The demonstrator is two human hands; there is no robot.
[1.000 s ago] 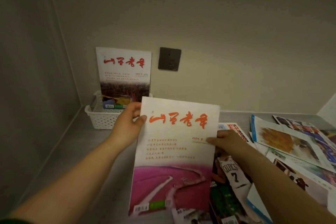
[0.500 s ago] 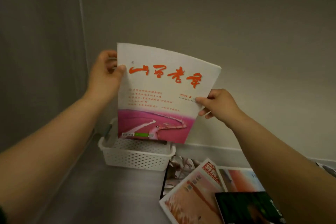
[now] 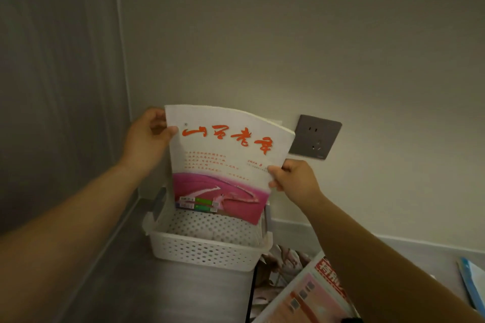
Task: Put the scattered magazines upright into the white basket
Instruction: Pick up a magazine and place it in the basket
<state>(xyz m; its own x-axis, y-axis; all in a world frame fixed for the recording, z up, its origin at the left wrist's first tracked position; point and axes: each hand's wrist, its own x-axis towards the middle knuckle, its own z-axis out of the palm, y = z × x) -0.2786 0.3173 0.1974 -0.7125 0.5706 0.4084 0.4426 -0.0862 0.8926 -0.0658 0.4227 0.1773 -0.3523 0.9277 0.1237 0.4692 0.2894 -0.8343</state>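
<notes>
I hold a white magazine with red lettering and a pink lower half upright, its bottom edge just inside the back of the white perforated basket. My left hand grips its top left corner. My right hand pinches its right edge halfway down. Behind it a second magazine stands in the basket, mostly hidden; only a sliver of its top shows. More magazines lie flat on the counter to the basket's right.
The basket sits in the corner of a grey counter, with a side wall on the left and the back wall behind. A grey wall socket is right of the held magazine. A blue-edged magazine lies at far right.
The held magazine has come down from above the basket until its bottom edge is inside the basket's rear. Both hands kept their grips and moved with it.
</notes>
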